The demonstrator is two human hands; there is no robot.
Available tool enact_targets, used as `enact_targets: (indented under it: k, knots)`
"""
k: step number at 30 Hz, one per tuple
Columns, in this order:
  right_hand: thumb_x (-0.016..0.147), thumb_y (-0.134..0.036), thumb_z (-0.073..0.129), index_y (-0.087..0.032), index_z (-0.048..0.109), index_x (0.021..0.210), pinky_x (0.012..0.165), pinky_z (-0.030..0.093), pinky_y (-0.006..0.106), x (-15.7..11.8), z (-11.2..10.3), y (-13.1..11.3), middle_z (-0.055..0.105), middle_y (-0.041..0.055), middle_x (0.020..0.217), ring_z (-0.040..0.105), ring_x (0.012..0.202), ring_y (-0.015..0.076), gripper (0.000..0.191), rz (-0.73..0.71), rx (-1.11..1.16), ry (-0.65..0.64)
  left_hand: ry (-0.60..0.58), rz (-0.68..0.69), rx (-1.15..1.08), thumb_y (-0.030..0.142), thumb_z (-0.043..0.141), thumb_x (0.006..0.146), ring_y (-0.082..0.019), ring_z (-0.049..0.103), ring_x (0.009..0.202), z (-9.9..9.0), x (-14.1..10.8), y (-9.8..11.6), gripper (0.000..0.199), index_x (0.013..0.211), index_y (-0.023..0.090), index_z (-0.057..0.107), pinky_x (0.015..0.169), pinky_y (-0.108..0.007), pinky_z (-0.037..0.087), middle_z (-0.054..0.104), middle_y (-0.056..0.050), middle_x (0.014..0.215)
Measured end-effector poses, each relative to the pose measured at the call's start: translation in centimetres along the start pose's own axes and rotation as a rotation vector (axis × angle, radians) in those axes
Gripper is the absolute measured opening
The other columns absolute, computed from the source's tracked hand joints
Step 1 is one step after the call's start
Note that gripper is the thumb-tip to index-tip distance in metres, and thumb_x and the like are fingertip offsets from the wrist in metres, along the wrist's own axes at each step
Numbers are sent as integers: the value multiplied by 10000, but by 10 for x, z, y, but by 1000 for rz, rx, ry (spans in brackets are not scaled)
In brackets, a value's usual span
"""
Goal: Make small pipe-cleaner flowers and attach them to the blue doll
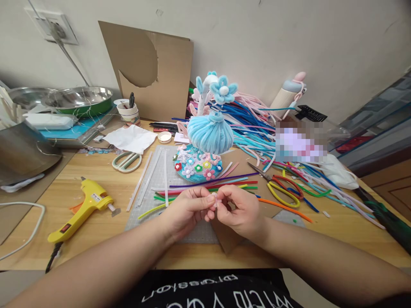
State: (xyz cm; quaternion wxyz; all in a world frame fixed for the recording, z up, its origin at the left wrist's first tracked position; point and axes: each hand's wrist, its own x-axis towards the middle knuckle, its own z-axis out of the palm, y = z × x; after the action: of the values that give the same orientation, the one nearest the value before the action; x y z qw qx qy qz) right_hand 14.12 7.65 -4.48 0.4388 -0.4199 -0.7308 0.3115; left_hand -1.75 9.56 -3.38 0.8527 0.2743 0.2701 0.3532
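Between the fingertips of my left hand (189, 209) and my right hand (242, 209) is a small pale pink pipe-cleaner piece (216, 200). Both hands pinch it, and the fingers hide most of its shape. Just beyond them stands a pipe-cleaner lamp with a pleated blue shade (210, 133), a white curved stem and a blue flower (224, 90) on top. Small colourful flowers cover its round blue base (195, 173). Several coloured pipe cleaners (186, 185) lie under and around my hands on a grey cutting mat (138, 220).
A yellow glue gun (85, 209) lies at left, near green-handled scissors (127, 162) and clear glue sticks (150, 177). Scissors with red and yellow handles (285, 192) rest at right. Behind are a pipe-cleaner heap (247, 115), a paper cup (128, 112), cardboard (173, 77) and a metal pot (25, 145).
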Motion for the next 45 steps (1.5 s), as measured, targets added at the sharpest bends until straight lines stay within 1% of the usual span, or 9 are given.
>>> enact_targets:
  k: [8,12,15,17,23,30,37,40,45]
  knots:
    - [784,-124,531,-210,511,814,513,511,214,3,-1,0,640,-1,684,633,572,121,94,28,53,-19,21,20,5,196,736,689,-61,548,475,0,1,0,180,630,108,591,475,-156,393,632,-12,597]
    - [792,-137,538,-203,545,848,510,495,206,8,-4,1,625,0,693,611,581,116,87,41,103,-18,49,22,77,209,727,691,-52,495,473,2,-1,4,161,662,116,598,476,-164,352,586,11,565]
    - [829,-180,521,-195,553,914,504,483,210,11,-8,3,612,12,734,591,588,114,92,91,171,-26,36,30,150,219,712,706,-48,478,506,3,-2,6,157,671,108,606,494,-168,350,585,5,611]
    - [850,-207,504,-190,541,884,485,458,207,12,-12,3,578,2,707,555,552,103,53,112,192,-12,47,68,181,228,706,720,-48,480,519,3,-2,6,155,691,112,607,504,-172,361,599,0,650]
    - [872,-212,485,-180,530,754,505,391,210,11,-16,-2,538,-11,633,489,540,98,130,35,8,-157,72,137,244,259,724,714,-70,524,553,1,0,4,193,759,129,589,540,-194,429,596,13,650]
    - [843,-178,496,-178,518,717,492,352,195,14,-14,0,533,-17,618,459,540,93,128,56,-146,-178,132,174,384,297,792,616,-96,594,555,-4,5,2,292,710,110,589,579,-226,492,633,5,614]
    - [817,-136,492,-170,560,685,552,362,218,11,-16,-4,572,-1,637,483,569,99,152,-128,-201,-174,131,32,280,283,809,588,-84,577,503,-4,5,3,292,698,98,612,525,-202,484,632,2,562]
    - [789,-142,500,-173,532,647,510,355,208,13,-15,-8,541,-15,598,469,541,94,149,52,-74,-135,124,50,307,284,806,592,-87,579,487,0,4,4,281,685,101,615,520,-211,492,629,6,555]
    - [748,-237,534,-176,478,653,351,244,165,19,-10,-9,481,-58,498,335,364,46,126,520,446,-160,159,240,437,252,786,624,-105,600,524,3,1,3,210,677,113,636,552,-225,498,657,-10,581]
